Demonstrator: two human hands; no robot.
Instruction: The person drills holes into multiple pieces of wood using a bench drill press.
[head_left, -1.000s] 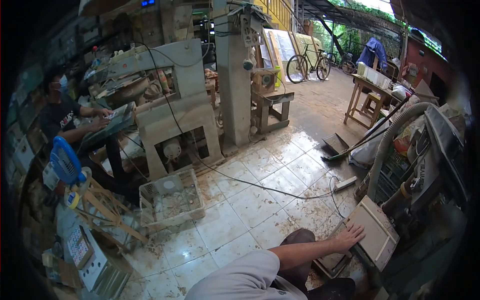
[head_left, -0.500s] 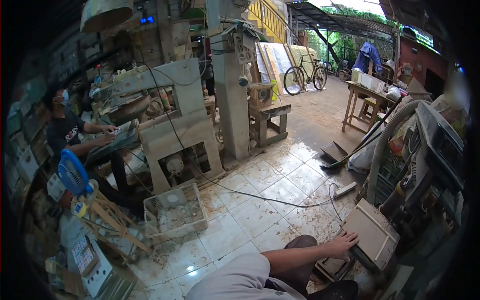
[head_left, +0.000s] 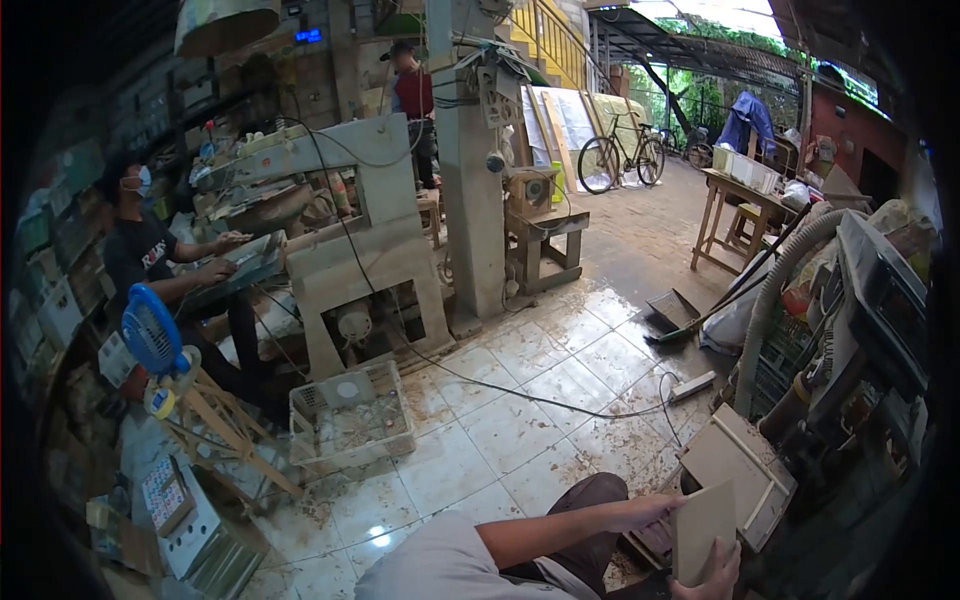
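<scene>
In the head view at the lower right, a flat tan wooden board (head_left: pixel 703 530) stands nearly upright between my hands. My left hand (head_left: pixel 648 512) reaches its left edge, with the fingers partly hidden behind it. Gripping the board's lower right part, my right hand (head_left: pixel 712 577) shows its fingers on the near face. Just beyond the board lies a tilted wooden panel with raised strips (head_left: pixel 728 460). My dark-trousered knee (head_left: pixel 592 495) is beside my left forearm.
A plastic crate (head_left: pixel 352 415) sits on the tiled floor, which is strewn with shavings. A cable (head_left: pixel 520 398) crosses the tiles. At left, a co-worker (head_left: pixel 150 245) works at a machine behind a blue fan (head_left: pixel 152 325). A thick hose (head_left: pixel 765 310) and machinery stand close at right.
My left hand has left the stripped panel and moved left and down to the board. The board and my right hand have come into view. Another person now shows at the back.
</scene>
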